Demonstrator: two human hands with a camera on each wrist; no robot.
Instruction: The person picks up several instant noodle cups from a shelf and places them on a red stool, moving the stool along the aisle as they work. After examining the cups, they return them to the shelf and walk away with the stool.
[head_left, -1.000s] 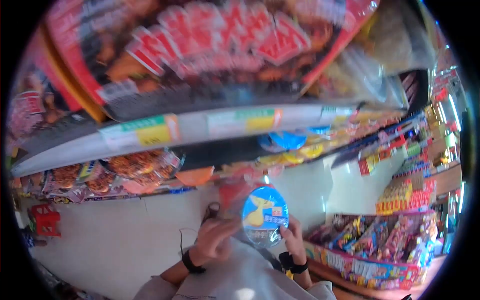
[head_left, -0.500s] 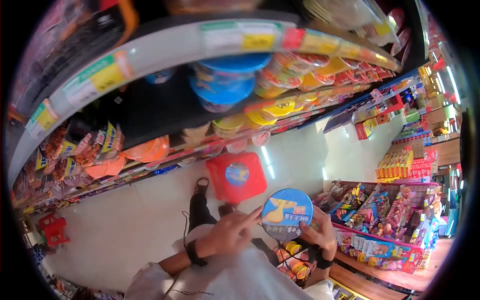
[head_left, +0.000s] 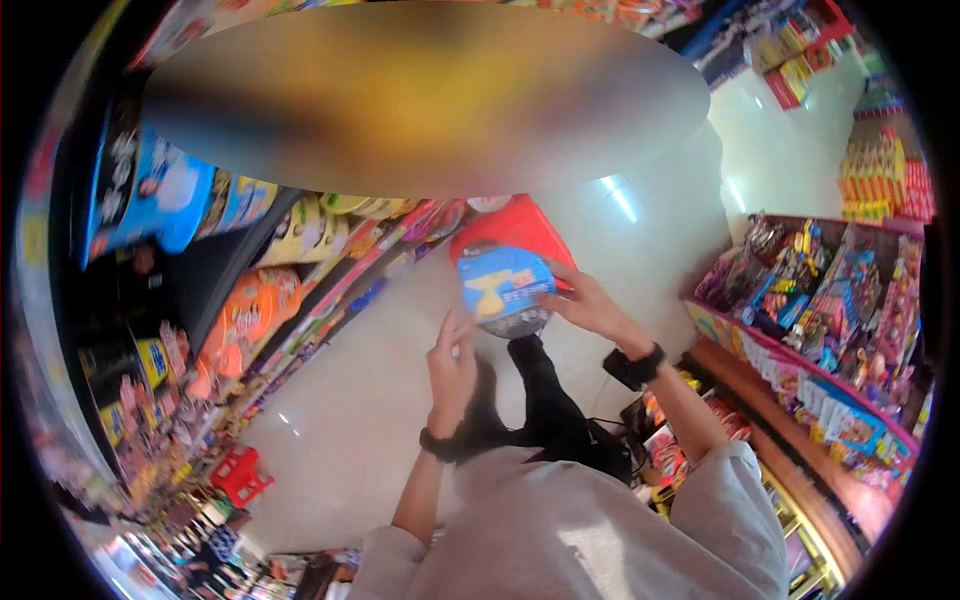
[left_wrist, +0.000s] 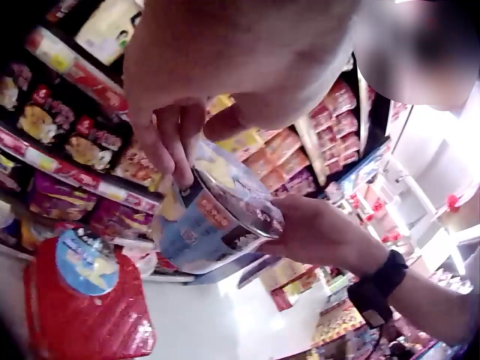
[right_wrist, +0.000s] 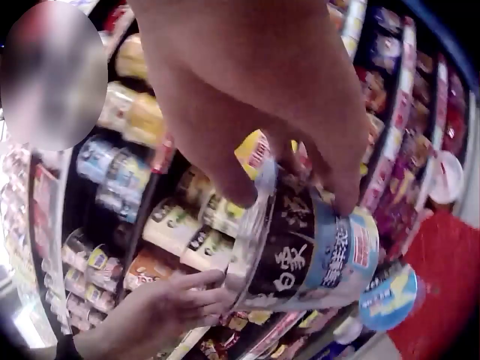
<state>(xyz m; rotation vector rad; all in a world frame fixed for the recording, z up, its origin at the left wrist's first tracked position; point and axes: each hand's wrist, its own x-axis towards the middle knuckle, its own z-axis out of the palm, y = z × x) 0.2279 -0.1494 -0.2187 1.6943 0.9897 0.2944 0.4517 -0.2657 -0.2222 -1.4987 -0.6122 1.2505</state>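
A round noodle cup with a blue lid [head_left: 500, 285] hangs in the air, tilted, its printed side [right_wrist: 304, 251] facing the right wrist camera. My right hand [head_left: 590, 305] grips it at the rim and side, thumb and fingers spread across it. My left hand [head_left: 453, 375] touches the cup's other side with fairly straight fingers [right_wrist: 202, 296]. Beyond the cup stands a red stool [head_left: 520, 225]. Another blue-lidded cup [left_wrist: 88, 261] sits on the stool in both wrist views.
Shelves of cups and packets line the left, with blue tubs [head_left: 150, 200] and orange packs [head_left: 250, 310]. A display bin of snacks [head_left: 810, 360] stands at the right. A small red stool [head_left: 241, 474] is at lower left on the pale floor [head_left: 340, 430].
The head view has swung round, bringing the stool nearer the top. The held cup and both hands appear higher in it. My left fingers have moved from the lid's edge to the cup's lower left side.
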